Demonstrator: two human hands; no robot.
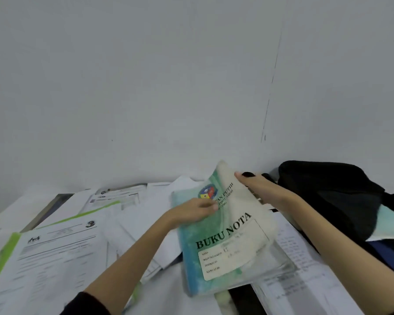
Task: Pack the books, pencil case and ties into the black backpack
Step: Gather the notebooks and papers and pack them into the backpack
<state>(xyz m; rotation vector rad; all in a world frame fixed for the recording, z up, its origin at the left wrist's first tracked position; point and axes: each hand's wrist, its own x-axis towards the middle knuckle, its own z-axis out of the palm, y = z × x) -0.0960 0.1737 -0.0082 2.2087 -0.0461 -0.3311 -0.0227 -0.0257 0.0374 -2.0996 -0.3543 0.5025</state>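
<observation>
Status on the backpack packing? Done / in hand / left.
Done: something light teal and something blue already show inside the black backpack; what they are can't be told. In hand: left hand and right hand both grip the green "BUKU NOTA" book, not yet in the bag. Left: this book; printed papers lie on the table; pencil case and ties not visible.

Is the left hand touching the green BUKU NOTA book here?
Touching. The head view shows the left hand with its fingers lying on the cover of the BUKU NOTA book near the crest, with no gap between them.
</observation>
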